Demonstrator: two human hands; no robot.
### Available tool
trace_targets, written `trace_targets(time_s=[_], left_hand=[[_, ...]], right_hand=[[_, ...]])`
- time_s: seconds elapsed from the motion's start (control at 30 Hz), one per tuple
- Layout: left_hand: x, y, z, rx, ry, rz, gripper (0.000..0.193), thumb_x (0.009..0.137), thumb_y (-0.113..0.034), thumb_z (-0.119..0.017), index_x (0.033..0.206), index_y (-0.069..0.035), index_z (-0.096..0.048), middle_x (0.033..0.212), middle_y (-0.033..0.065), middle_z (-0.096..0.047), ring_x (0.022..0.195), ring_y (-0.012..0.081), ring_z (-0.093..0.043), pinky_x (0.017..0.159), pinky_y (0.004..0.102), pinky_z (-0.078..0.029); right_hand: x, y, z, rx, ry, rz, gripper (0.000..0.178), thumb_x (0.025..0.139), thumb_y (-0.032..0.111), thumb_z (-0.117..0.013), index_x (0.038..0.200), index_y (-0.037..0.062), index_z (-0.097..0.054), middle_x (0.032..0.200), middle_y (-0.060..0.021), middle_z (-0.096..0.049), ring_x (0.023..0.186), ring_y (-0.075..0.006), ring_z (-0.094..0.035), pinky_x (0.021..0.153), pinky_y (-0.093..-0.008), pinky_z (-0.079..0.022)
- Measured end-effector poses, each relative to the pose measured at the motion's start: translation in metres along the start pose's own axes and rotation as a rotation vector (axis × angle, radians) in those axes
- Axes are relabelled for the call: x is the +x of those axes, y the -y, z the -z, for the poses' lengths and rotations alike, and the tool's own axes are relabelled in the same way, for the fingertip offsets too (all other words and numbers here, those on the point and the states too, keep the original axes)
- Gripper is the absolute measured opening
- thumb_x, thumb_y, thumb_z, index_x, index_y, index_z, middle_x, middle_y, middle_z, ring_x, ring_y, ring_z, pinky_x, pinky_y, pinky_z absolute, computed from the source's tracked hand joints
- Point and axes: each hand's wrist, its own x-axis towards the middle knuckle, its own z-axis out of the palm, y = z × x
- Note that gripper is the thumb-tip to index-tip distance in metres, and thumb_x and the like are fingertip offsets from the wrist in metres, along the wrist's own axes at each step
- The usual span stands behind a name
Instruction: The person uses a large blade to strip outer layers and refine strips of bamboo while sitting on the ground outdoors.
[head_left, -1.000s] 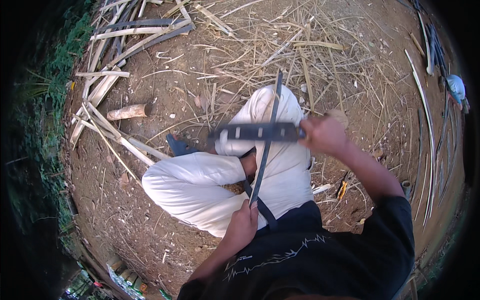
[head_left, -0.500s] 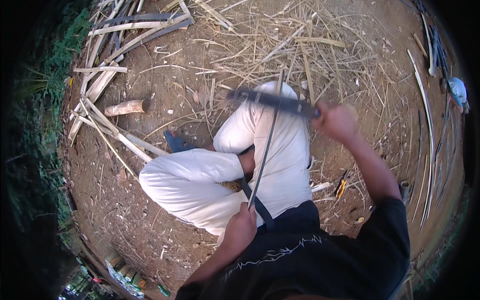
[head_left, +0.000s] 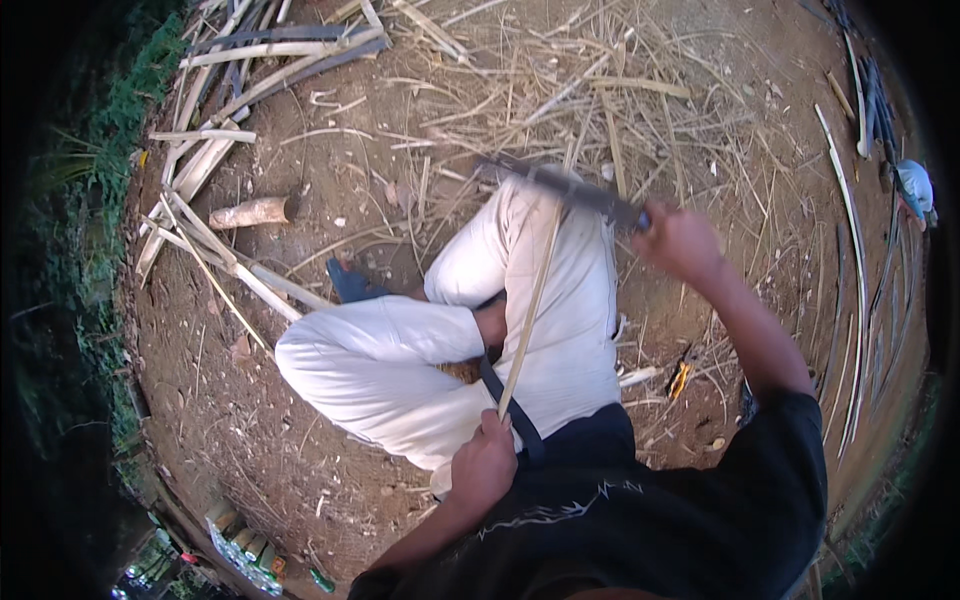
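My left hand (head_left: 485, 460) is closed round the near end of a thin bamboo strip (head_left: 533, 322), close to my waist. The strip slants away over my right thigh, its pale face upward, and its far end passes beyond the knee. In my right hand (head_left: 682, 244), at the right of that knee, is the handle of a machete (head_left: 568, 188). Its dark blade points left and lies across the strip near the knee; motion blurs it a little. Whether the edge touches the strip I cannot tell. My legs in white trousers (head_left: 390, 360) are folded on the ground.
Thin shavings (head_left: 560, 95) lie heaped beyond my knees. Split bamboo pieces (head_left: 210, 160) are piled at the far left, near a short log piece (head_left: 250, 213). Long strips (head_left: 850, 270) lie at the right. A small orange-and-black object (head_left: 682, 378) rests beside my right thigh.
The strip has turned from its dark face to its pale face. The machete has shifted slightly to the right with my right hand. My left hand stays near my waist.
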Motion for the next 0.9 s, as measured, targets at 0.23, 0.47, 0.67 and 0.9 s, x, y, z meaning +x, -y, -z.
trace_targets(time_s=[0.23, 0.47, 0.67, 0.9], left_hand=[[-0.001, -0.003, -0.004, 0.06, -0.049, 0.007, 0.023, 0.1, -0.02, -0.048, 0.103, 0.001, -0.041, 0.077, 0.0243, -0.062, 0.063, 0.0439, -0.065, 0.054, 0.0551, -0.052], [0.005, -0.004, 0.001, 0.03, -0.028, 0.014, 0.02, 0.1, -0.017, -0.048, 0.103, 0.001, -0.041, 0.079, 0.0278, -0.064, 0.064, 0.0464, -0.064, 0.057, 0.0556, -0.052], [0.01, -0.004, -0.004, 0.039, -0.027, 0.008, 0.019, 0.1, -0.017, -0.048, 0.102, 0.001, -0.041, 0.082, 0.0281, -0.063, 0.065, 0.0471, -0.064, 0.058, 0.0563, -0.051], [0.008, -0.004, -0.003, 0.095, -0.046, 0.02, 0.019, 0.097, -0.014, -0.05, 0.102, 0.001, -0.041, 0.081, 0.0262, -0.062, 0.066, 0.045, -0.065, 0.058, 0.055, -0.053]], right_hand=[[-0.028, 0.015, -0.014, -0.035, -0.088, 0.396, 0.029, 0.08, 0.034, -0.07, 0.088, 0.0078, -0.061, 0.069, -0.0104, -0.065, 0.064, -0.0278, -0.069, 0.057, -0.041, -0.056], [-0.042, 0.023, -0.011, -0.029, -0.15, 0.597, 0.033, 0.077, 0.035, -0.074, 0.087, 0.0081, -0.058, 0.072, -0.0114, -0.067, 0.063, -0.0316, -0.069, 0.059, -0.0447, -0.056], [-0.007, 0.001, -0.005, -0.024, -0.089, 0.227, 0.029, 0.078, 0.033, -0.073, 0.087, 0.0089, -0.06, 0.068, -0.0107, -0.066, 0.06, -0.0308, -0.067, 0.056, -0.0432, -0.055], [-0.001, -0.017, -0.015, -0.237, -0.136, 0.314, 0.023, 0.08, 0.033, -0.07, 0.086, 0.0128, -0.061, 0.066, -0.0067, -0.065, 0.051, -0.023, -0.064, 0.05, -0.0392, -0.049]])
